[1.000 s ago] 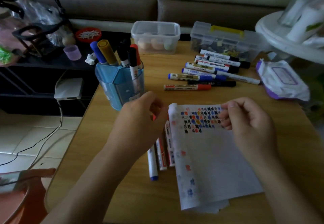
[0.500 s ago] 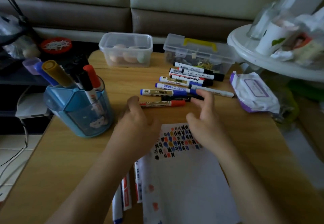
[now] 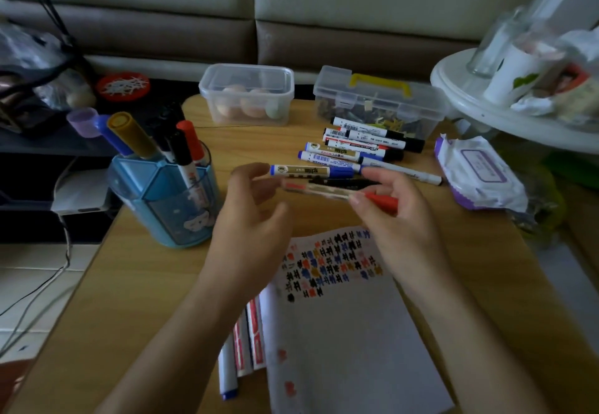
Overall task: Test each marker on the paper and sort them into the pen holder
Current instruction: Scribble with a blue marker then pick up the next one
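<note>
Over the far edge of the paper (image 3: 340, 332), clear of the counter (image 3: 146, 300), a red marker (image 3: 327, 190) hung roughly level, with its cap (image 3: 382, 201) pointing right. The right hand (image 3: 398, 219) grasped it at the cap end, thumb underneath and fingers over the top. The left hand (image 3: 249, 219) was half curled about the bare left end of the barrel. Blur hid whether it touched the barrel, so its grip could not be told.

This looked like the opening of one test: the cap was on and the tip had not yet met the paper. The next move would probably call for the left hand to close firmly on the barrel while the right hand drew the cap straight off along the barrel's line. The tip would then go down on bare paper just near of the block of coloured marks at its far end. After that the marker would want recapping and a place in the holder (image 3: 162, 206) at far left, where several markers already stood tilted.

A row of markers (image 3: 343, 154) lay on the counter just beyond the hands, and a few more (image 3: 241, 349) lay along the paper's left edge. The task seemed about midway.
</note>
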